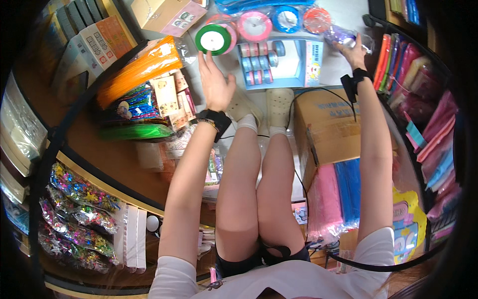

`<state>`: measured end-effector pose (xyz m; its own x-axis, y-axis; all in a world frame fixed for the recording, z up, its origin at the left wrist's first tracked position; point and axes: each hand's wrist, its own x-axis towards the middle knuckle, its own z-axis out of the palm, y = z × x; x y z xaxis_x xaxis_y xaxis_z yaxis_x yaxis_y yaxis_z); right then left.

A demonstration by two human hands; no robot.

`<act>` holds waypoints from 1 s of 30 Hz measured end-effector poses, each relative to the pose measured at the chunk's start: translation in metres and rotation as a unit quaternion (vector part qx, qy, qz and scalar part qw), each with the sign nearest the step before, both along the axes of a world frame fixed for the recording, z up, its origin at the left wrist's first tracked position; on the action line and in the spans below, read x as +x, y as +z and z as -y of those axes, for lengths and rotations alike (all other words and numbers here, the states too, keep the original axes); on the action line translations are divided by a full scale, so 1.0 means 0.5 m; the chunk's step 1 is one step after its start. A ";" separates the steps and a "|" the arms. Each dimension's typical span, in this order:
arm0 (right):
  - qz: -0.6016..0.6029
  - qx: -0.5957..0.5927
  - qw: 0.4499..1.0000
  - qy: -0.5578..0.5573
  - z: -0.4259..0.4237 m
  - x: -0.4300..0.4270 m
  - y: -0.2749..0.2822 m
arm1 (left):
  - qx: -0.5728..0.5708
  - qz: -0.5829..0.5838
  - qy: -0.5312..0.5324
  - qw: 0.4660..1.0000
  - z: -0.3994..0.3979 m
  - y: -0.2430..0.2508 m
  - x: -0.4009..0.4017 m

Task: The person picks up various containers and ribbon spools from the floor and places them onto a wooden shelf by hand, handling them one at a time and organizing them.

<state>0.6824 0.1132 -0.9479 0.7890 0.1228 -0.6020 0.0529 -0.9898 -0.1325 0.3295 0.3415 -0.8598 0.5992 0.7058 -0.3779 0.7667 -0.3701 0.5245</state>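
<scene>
My left hand [218,84] is held out with its fingers extended, the fingertips at the lower edge of a green ribbon spool [213,39]; nothing is in the palm. At the far right, my right hand [353,52] has its thumb and fingers around a purple ribbon spool [341,35] in clear plastic wrap, and partly covers it. Between them lie a pink ribbon spool [255,25], a blue ribbon spool [286,19] and a red ribbon spool [316,20]. Nearer me is a light-blue box [298,80] holding several small rolls of pink and blue tape [257,61].
Orange sticks [145,67] in plastic and printed cards [166,95] are stacked at left. A cardboard box [328,130] stands right of my legs, a black cable [325,89] across it. Shelves flank both sides; bags of star tinsel [78,220] lie lower left.
</scene>
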 end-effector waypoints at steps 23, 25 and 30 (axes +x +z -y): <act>-0.055 0.175 0.981 0.069 -0.042 -0.301 0.603 | -0.001 0.261 0.011 0.965 0.077 0.651 0.063; -0.091 0.212 0.962 0.150 -0.048 -0.327 0.702 | 0.027 0.288 -0.005 0.957 0.080 0.754 0.071; -0.168 0.312 0.900 0.254 -0.060 -0.364 0.958 | 0.048 0.293 -0.031 0.954 0.077 0.962 0.043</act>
<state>0.5004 0.1430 -0.4691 0.3225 0.8133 -0.4843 0.3301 -0.5761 -0.7478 0.3512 0.3028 -0.3787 0.7294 0.6768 0.0997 0.3266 -0.4726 0.8185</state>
